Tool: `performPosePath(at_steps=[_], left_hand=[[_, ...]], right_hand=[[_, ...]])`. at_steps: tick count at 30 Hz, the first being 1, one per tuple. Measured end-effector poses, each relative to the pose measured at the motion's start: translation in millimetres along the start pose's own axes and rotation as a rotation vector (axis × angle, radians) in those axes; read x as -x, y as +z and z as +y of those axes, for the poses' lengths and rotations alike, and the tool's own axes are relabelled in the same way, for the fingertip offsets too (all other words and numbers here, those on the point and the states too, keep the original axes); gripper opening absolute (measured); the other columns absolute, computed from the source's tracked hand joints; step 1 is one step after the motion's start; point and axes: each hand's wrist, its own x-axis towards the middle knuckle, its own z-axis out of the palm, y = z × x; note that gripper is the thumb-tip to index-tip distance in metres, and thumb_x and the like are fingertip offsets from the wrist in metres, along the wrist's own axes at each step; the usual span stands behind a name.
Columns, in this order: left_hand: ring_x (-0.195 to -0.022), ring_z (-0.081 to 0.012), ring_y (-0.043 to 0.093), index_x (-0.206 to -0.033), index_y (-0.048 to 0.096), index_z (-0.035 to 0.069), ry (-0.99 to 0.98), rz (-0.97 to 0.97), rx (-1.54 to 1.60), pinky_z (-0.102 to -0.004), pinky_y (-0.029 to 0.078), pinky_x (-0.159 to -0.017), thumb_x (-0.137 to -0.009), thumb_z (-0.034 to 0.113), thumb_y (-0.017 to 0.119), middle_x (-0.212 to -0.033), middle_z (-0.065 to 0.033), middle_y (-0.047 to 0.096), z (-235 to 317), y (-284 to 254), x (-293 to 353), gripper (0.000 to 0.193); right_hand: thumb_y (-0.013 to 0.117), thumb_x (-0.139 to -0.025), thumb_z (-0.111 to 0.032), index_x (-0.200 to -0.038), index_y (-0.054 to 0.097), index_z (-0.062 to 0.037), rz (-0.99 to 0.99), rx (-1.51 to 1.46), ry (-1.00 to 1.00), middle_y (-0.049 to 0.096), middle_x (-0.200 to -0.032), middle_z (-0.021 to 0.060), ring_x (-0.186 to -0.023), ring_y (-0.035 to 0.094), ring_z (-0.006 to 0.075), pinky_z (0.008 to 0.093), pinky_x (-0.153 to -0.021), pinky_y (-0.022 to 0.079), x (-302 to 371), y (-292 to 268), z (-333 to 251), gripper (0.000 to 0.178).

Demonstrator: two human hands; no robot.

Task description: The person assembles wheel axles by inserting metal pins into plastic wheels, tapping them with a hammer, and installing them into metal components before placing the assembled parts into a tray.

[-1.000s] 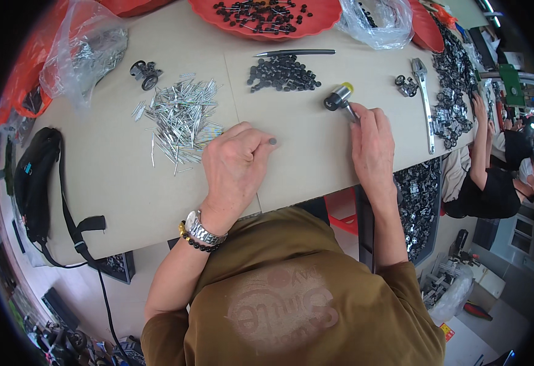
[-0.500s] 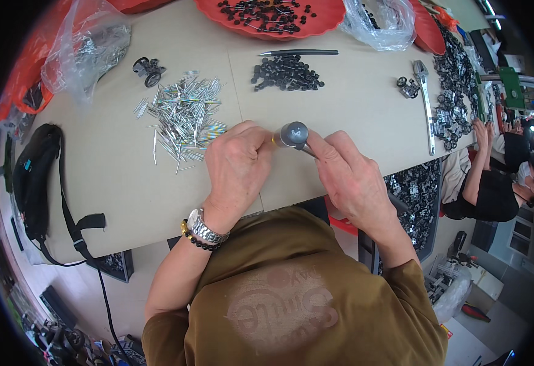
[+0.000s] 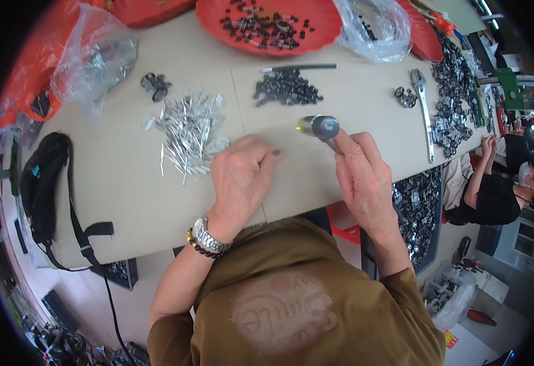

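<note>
At the frame's centre, the left hand (image 3: 241,175) pinches a dark cap (image 3: 277,152), its end exposed, likely for clearance. Right of it, the right hand (image 3: 364,178) grips a hammer (image 3: 321,126) by the handle, its head apart from the cap. Pins (image 3: 191,129) left of centre and caps (image 3: 288,88) upper centre seem placed within reach.

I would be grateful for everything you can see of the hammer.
The hammer has a cylindrical head: dark grey face at right, shiny metal-looking middle, yellow end at left, blurred. The head is crosswise over the tabletop, apart from the left hand. Its thin handle slants into the right hand, which grips it and hides most of it.
</note>
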Motion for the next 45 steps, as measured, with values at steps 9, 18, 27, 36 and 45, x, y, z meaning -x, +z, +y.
performPosePath(at_steps=[9, 18, 27, 36, 45], left_hand=[[-0.080, -0.0401, 0.070, -0.095, 0.071, 0.001, 0.104, 0.076, -0.085, -0.0462, 0.053, -0.071, -0.089, 0.013, 0.070, -0.085, -0.0191, 0.072, 29.0, -34.8, -97.8, 0.014], [-0.069, -0.0194, 0.069, -0.113, 0.070, -0.001, 0.164, 0.168, -0.197, -0.0329, 0.051, -0.066, -0.086, 0.025, 0.080, -0.078, -0.0103, 0.075, 18.1, -52.8, -176.2, 0.038], [-0.063, -0.0261, 0.061, -0.082, 0.073, 0.001, 0.055, -0.040, -0.457, -0.0391, 0.051, -0.074, -0.081, 0.016, 0.081, -0.070, -0.0120, 0.069, -20.9, -69.9, -100.4, 0.017], [-0.075, -0.0399, 0.058, -0.078, 0.063, 0.000, 0.202, -0.068, -0.557, -0.0463, 0.049, -0.083, -0.081, 0.005, 0.073, -0.069, -0.0184, 0.064, -34.3, -50.8, -84.3, 0.013], [-0.080, -0.0389, 0.059, -0.087, 0.061, 0.000, 0.259, 0.052, -0.436, -0.0479, 0.048, -0.081, -0.086, 0.002, 0.067, -0.080, -0.0179, 0.063, -26.8, -52.3, -76.3, 0.006]], right_hand=[[0.067, -0.085, -0.001, -0.128, 0.067, -0.0074, 0.158, 0.378, 0.088, 0.057, -0.095, 0.0074, -0.085, 0.060, 0.0261, 0.0407, -0.070, 0.051, 8.4, 31.7, 54.7, 0.043], [0.070, -0.084, -0.001, -0.125, 0.067, -0.0045, 0.214, 0.300, 0.105, 0.057, -0.094, 0.0098, -0.086, 0.056, 0.0288, 0.0412, -0.076, 0.048, 9.7, 42.0, 53.9, 0.041], [0.071, -0.084, -0.001, -0.123, 0.067, -0.0056, 0.220, 0.315, 0.112, 0.057, -0.096, 0.0095, -0.087, 0.056, 0.0291, 0.0412, -0.077, 0.048, 7.3, 41.2, 57.9, 0.039], [0.072, -0.082, -0.001, -0.125, 0.066, -0.0063, 0.216, 0.279, 0.150, 0.059, -0.101, 0.0085, -0.093, 0.057, 0.0288, 0.0419, -0.083, 0.047, 7.7, 41.4, 50.6, 0.044], [0.066, -0.082, -0.007, -0.112, 0.073, -0.0108, 0.327, 0.169, -0.149, 0.061, -0.105, 0.0052, -0.102, 0.057, 0.0275, 0.0426, -0.088, 0.042, -33.7, 54.2, 8.5, 0.031]])
